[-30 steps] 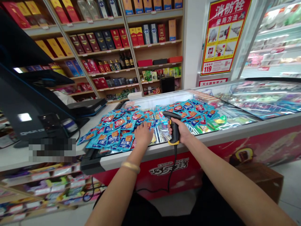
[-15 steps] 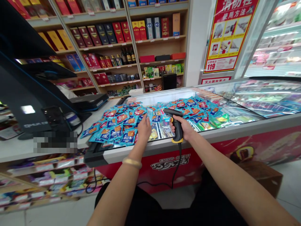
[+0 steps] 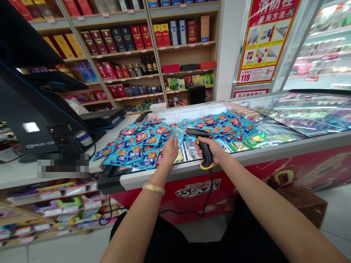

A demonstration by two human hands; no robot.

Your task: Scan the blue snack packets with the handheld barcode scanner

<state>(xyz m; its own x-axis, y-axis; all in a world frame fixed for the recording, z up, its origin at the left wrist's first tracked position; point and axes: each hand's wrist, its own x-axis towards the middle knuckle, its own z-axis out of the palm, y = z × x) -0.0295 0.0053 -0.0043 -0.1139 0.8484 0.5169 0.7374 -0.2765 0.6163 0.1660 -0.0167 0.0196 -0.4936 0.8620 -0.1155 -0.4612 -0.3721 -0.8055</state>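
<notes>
My left hand [image 3: 170, 150] pinches a small blue snack packet [image 3: 179, 136], holding it upright above a heap of blue and orange packets [image 3: 134, 146]. These packets lie inside a chest freezer, whose white front rim [image 3: 175, 177] runs below my wrists. My right hand [image 3: 212, 149] grips a black and yellow handheld barcode scanner [image 3: 203, 148], its head pointing left towards the raised packet and a little apart from it. A black coiled cable [image 3: 210, 193] hangs from the scanner's base.
A black checkout terminal [image 3: 35, 120] stands on a white counter [image 3: 19, 171] to the left. Shelves of boxed liquor [image 3: 117, 47] fill the back wall. A lit display fridge [image 3: 320, 54] stands at the right, and a cardboard box [image 3: 304, 204] sits on the floor.
My left hand has risen from lying on the heap and now lifts the blue packet. The scanner has tilted, its head swinging left towards that packet.
</notes>
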